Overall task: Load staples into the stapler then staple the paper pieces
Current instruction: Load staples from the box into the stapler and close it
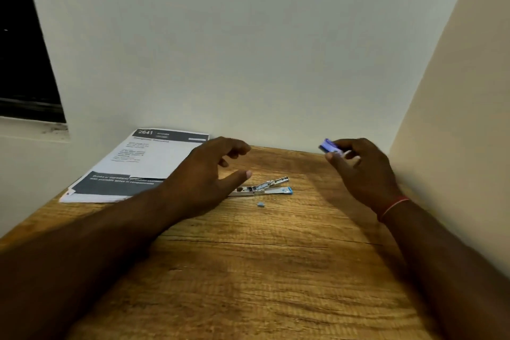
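A wooden table [248, 270] fills the lower half of the frame, pushed against a white wall [248, 50], with a beige side wall at the right edge and a dark window [24, 50] in the upper left. The stapler [265, 188] lies on the table just right of centre. It is swung open, its metal top arm raised at a shallow angle above the base, and its blue-tipped end points to the right. Just below it in the frame, apart from it, sits a small blue piece [260, 204]. The stack of papers [149, 157] lies flat at the left of centre, near the far edge of the table, printed with dark bands at the top and bottom. The left hand [207, 174] reaches in from the lower left and covers the left end of the stapler and a corner of the papers. Its fingers are loosely curled and the thumb is stretched out, and it holds nothing. Whether it touches the table cannot be told. The right hand [364, 171] is raised at the right of centre, well apart from the stapler. It pinches a small box [329, 146], purple and white and too blurred to read, between the thumb and curled fingertips. A red thread [393, 205] circles the right wrist.
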The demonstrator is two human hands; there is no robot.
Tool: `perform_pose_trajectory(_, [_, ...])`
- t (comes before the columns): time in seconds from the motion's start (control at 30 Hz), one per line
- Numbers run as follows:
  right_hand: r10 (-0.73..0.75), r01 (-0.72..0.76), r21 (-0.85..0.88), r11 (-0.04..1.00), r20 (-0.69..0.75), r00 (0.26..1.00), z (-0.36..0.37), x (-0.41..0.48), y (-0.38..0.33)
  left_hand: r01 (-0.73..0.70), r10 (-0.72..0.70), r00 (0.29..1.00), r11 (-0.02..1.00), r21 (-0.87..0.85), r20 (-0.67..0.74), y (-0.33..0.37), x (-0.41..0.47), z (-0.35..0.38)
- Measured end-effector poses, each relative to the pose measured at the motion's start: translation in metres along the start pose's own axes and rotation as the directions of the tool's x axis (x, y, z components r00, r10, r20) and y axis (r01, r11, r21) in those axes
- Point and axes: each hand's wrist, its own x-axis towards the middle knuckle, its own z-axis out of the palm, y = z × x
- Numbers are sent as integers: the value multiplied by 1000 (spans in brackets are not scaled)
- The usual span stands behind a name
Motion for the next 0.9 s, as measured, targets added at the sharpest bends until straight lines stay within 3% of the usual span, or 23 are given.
perform_pose_trajectory(0.13, [-345, 305, 193, 933, 229, 910, 23, -34, -67, 68, -73, 997, 976, -206, -18, 6, -2, 2])
perform_pose_trajectory(0.2, [-429, 363, 263, 894, 273, 861, 32, -46, -79, 155, -160, 987, 950, -271, 6, 9, -2, 7])
perform_pose_trajectory(0.4, [-472, 387, 314, 867, 271, 839, 43, -54, -81, 366, -342, 931, 866, -341, 129, 19, -5, 13])
perform_pose_trajectory(0.57, [-451, 366, 305, 879, 285, 846, 44, -53, -79, 500, -473, 855, 638, -586, 214, 24, -5, 17])
perform_pose_trajectory(0.9, [-417, 333, 291, 897, 302, 857, 39, -55, -81, 626, -473, 777, 510, -590, 415, 30, -8, 9])
